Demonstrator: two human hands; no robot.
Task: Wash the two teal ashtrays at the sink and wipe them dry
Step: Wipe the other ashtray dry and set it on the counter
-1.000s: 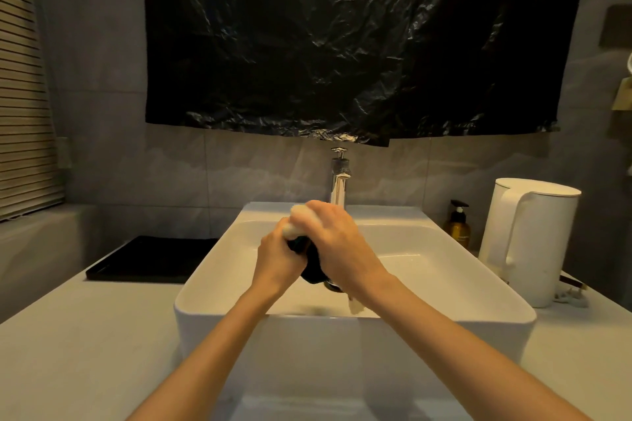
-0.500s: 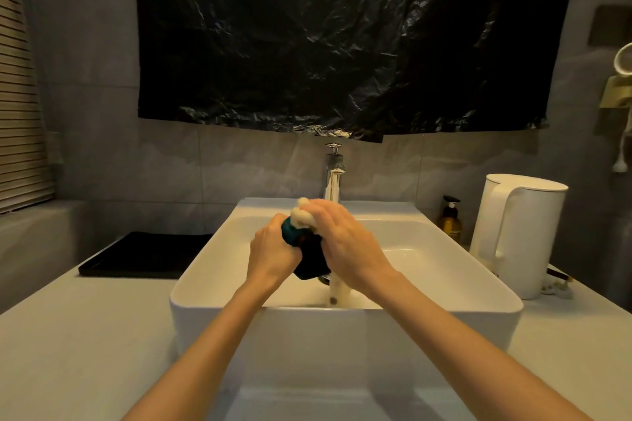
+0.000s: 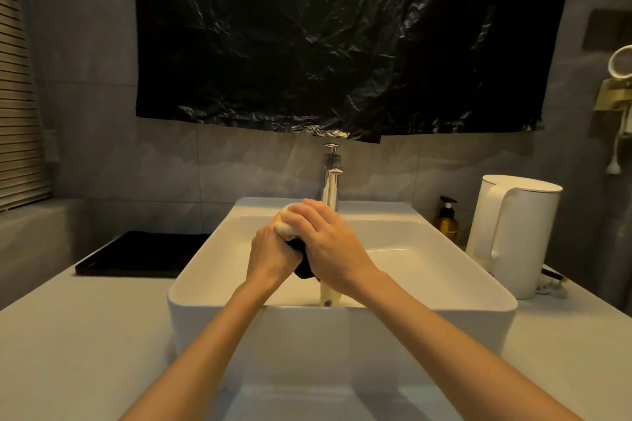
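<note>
Over the white sink basin my left hand grips a dark teal ashtray, mostly hidden between my hands. My right hand is curled round a pale sponge or cloth and presses it on the ashtray's top. Water runs down from under my hands into the basin. The chrome tap stands right behind my hands. A second ashtray is not in view.
A black tray lies on the counter left of the basin. At the right stand an amber pump bottle and a white kettle. A black plastic sheet covers the wall above. Blinds are at the far left.
My hands have stayed together over the basin. My right hand has rubbed the sponge over the ashtray, which now shows less of its teal side. The camera has tilted slightly.
</note>
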